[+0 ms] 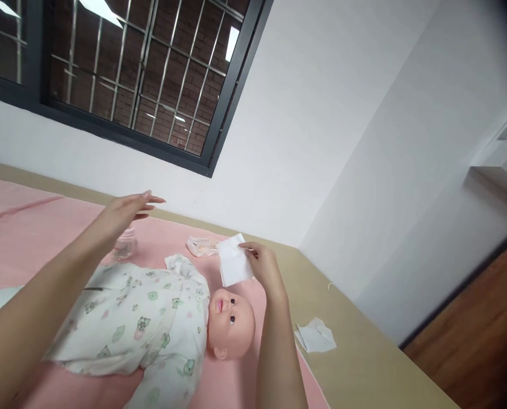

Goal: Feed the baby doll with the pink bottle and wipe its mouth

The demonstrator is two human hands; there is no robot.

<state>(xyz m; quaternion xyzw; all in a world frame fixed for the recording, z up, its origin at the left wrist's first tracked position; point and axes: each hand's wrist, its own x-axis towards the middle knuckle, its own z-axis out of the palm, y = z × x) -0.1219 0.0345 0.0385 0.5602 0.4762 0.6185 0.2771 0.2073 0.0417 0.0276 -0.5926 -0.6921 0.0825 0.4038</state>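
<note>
A baby doll (pixel 231 326) in a white suit with green prints lies on its back on a pink sheet (pixel 244 375), its head toward the right. Just beyond the head, my right hand (pixel 262 266) pinches a folded white cloth or tissue (pixel 233 262) by its edge. My left hand (pixel 128 211) hangs in the air above the far side of the doll, its fingers stretched out and holding nothing. Below that hand stands a small clear jar with a pink lid (pixel 125 245), partly hidden by the wrist.
A clear plastic packet (pixel 201 246) lies on the sheet behind the doll. Another crumpled white cloth or tissue (pixel 316 335) rests on the tan surface (pixel 347 363) at the right. Behind are a white wall (pixel 287 142) and a barred window (pixel 142 74).
</note>
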